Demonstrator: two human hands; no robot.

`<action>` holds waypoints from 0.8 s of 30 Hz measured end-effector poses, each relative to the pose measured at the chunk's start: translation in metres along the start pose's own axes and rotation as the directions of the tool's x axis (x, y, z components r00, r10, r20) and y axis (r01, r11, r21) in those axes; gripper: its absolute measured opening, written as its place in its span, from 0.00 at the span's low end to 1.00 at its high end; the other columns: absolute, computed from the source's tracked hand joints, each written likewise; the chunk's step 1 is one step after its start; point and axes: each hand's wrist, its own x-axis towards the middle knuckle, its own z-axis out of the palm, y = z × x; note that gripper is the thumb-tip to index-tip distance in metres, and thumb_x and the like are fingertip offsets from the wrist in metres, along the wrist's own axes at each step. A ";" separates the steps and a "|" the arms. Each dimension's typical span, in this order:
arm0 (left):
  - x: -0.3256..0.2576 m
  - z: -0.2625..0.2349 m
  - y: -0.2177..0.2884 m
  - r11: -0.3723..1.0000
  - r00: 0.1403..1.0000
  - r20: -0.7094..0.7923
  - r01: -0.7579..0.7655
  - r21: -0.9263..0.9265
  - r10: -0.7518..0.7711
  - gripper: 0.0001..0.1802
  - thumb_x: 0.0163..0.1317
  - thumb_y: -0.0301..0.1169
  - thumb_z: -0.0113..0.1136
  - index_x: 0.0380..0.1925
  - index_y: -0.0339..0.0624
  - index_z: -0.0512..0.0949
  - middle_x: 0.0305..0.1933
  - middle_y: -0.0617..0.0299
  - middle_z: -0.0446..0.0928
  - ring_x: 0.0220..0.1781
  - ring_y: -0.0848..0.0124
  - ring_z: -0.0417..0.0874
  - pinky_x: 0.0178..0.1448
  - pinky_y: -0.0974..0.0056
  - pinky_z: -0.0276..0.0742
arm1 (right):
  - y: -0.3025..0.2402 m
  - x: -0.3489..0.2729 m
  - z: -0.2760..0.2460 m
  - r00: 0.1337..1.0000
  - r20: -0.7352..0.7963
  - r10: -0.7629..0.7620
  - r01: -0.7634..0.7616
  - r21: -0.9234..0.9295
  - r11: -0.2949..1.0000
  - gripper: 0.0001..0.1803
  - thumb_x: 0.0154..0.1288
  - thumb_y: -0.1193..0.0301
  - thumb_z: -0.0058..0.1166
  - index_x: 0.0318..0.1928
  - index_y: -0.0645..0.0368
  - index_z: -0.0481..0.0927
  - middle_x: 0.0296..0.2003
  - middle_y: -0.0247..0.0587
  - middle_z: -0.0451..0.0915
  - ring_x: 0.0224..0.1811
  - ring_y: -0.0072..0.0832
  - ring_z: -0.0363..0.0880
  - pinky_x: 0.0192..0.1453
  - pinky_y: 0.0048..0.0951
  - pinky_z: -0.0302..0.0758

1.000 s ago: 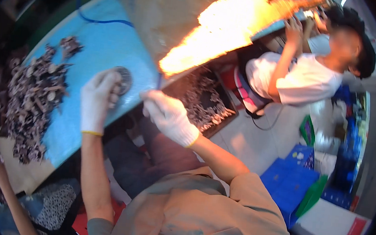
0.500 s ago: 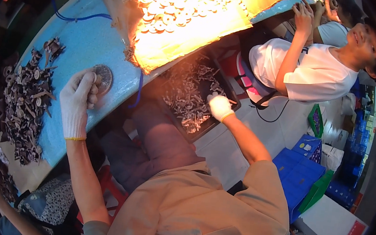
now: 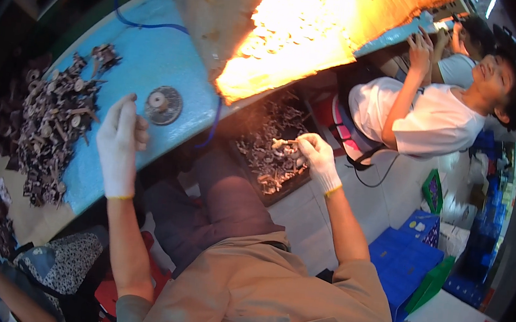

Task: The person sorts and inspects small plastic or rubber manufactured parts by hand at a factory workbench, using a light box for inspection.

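Where the pale-tan, branched, plastic-looking piece (image 3: 283, 144) sits: at the fingertips of the right hand (image 3: 320, 163), over the tray side, well to the right of the disc.
Piece axis: roughly crosswise; right end at the fingertips, free end pointing left, toward the table side. Finer branching too small to read.
Right hand: white knit glove, yellow cuff; narrow pinch on the piece's right end.
Left hand (image 3: 117, 149): same glove type; loosely spread, index finger up, other fingers half-curled, nothing visible in it.
Disc: round, dark grey, speckled disc (image 3: 169, 112), flat on the table, just right of the left index finger with a visible gap. Small pale round part (image 3: 158, 98) on its face, toward the left.
Nearer hand: left to the disc, by a lot; right to the tray and the piece.
Between: near edge of the blue, shiny-topped table (image 3: 176, 39) runs diagonally between disc and right hand.
Tray: black, shallow, straight-edged tray (image 3: 285, 193) off the table edge, holding many dark branched pieces (image 3: 271, 125). Height of the held piece above it: can't tell.
Heap: grey-brown heap of branched and round bits (image 3: 54, 127), left of the left hand.
Top: brightly lit brown cardboard container (image 3: 206, 23), contents mostly overexposed.
Co-worker: white T-shirt (image 3: 439, 114), right side, hands apart from the wearer's.
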 end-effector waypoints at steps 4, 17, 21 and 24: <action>-0.067 0.001 -0.028 0.986 0.939 0.327 -0.059 -0.155 0.108 0.25 0.77 0.39 0.58 0.67 0.34 0.74 0.50 0.58 0.81 0.42 0.75 0.82 0.46 0.67 0.82 | -0.060 -0.039 0.095 0.982 0.173 -0.070 0.024 0.251 0.968 0.07 0.78 0.70 0.56 0.50 0.60 0.79 0.39 0.37 0.86 0.35 0.18 0.83 0.33 0.21 0.79; -0.068 -0.009 -0.059 0.803 0.782 0.195 -0.551 -0.228 0.592 0.13 0.72 0.18 0.58 0.55 0.30 0.78 0.53 0.51 0.83 0.54 0.64 0.87 0.58 0.59 0.83 | -0.122 -0.035 0.212 0.668 0.664 0.336 -0.372 -0.093 0.923 0.41 0.79 0.36 0.39 0.59 0.65 0.76 0.43 0.47 0.83 0.34 0.32 0.87 0.31 0.28 0.82; -0.053 -0.013 -0.050 0.771 0.729 0.263 -0.557 -0.309 0.632 0.21 0.66 0.14 0.58 0.60 0.32 0.76 0.60 0.52 0.81 0.57 0.61 0.86 0.63 0.59 0.81 | -0.155 -0.028 0.236 0.692 0.617 0.374 -0.266 -0.263 0.927 0.32 0.80 0.43 0.45 0.51 0.65 0.78 0.31 0.41 0.82 0.24 0.27 0.81 0.26 0.24 0.79; -0.027 -0.023 -0.050 0.798 0.797 0.113 -0.564 -0.213 0.593 0.29 0.64 0.19 0.64 0.66 0.33 0.72 0.69 0.48 0.73 0.59 0.63 0.83 0.64 0.61 0.79 | -0.183 -0.021 0.256 0.920 0.388 0.061 0.133 -0.453 0.881 0.19 0.81 0.61 0.49 0.58 0.65 0.74 0.35 0.36 0.81 0.27 0.23 0.79 0.31 0.25 0.79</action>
